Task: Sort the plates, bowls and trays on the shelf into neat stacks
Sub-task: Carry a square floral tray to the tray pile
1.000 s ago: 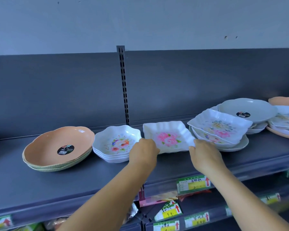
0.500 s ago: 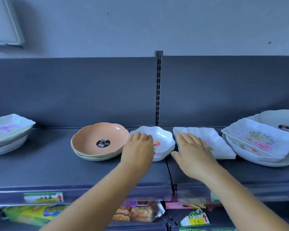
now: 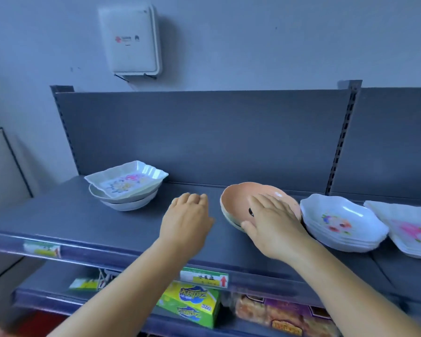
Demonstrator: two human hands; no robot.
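A stack of peach round plates [image 3: 238,200] sits mid-shelf. My right hand [image 3: 275,220] lies over the top plate with fingers spread across its inside and the thumb at its front rim. My left hand [image 3: 187,217] hovers over bare shelf just left of that stack, fingers loosely curled, holding nothing. To the right stands a stack of white flower-shaped floral bowls [image 3: 343,222], then white square floral trays [image 3: 411,232] at the frame edge. At the left, a square floral tray [image 3: 127,181] rests on two white bowls [image 3: 124,203].
The dark grey shelf [image 3: 83,227] has a back panel and a slotted upright [image 3: 340,139] at right. Price tags line its front edge. Below are a green box [image 3: 192,305] and packaged goods. A white wall box [image 3: 131,40] hangs above.
The view has swung left. Both hands left the square tray and floral bowls; my right hand now lies on the peach plates and my left is over bare shelf.
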